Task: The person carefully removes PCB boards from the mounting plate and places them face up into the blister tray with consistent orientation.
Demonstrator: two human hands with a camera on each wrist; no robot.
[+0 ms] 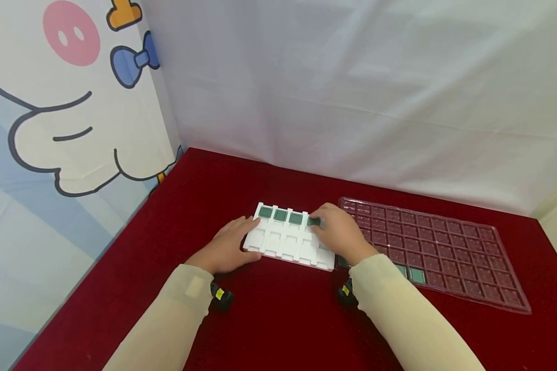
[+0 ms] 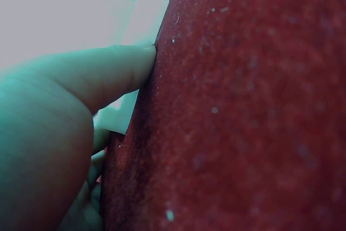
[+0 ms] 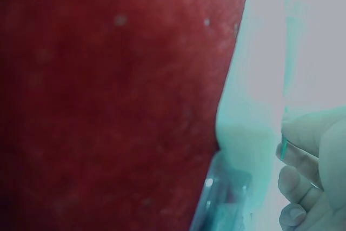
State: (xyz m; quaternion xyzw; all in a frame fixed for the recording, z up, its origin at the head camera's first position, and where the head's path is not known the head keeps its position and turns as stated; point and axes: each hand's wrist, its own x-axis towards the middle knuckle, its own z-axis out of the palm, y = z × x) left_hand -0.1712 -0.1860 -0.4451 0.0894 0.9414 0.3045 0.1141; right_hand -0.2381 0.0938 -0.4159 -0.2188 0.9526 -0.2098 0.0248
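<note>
A white slotted tray (image 1: 278,241) lies on the red cloth, with green square pieces (image 1: 280,215) in three slots of its far row. My left hand (image 1: 227,246) holds the tray's left end, thumb at the near edge and fingers by the far left corner. Above the fourth far slot, my right hand (image 1: 341,232) pinches another green square piece (image 1: 313,221) between thumb and fingertips. The right wrist view shows this piece edge-on as a thin green sliver (image 3: 284,149). In the left wrist view, the thumb (image 2: 113,71) presses along the tray's side.
A clear plastic tray (image 1: 445,247) with many square pockets lies to the right, next to the white tray. Green pieces (image 1: 416,275) sit in its near row, partly hidden by my right forearm. White curtain (image 1: 353,93) hangs behind the table; a cartoon-printed cloth (image 1: 74,149) covers the left side.
</note>
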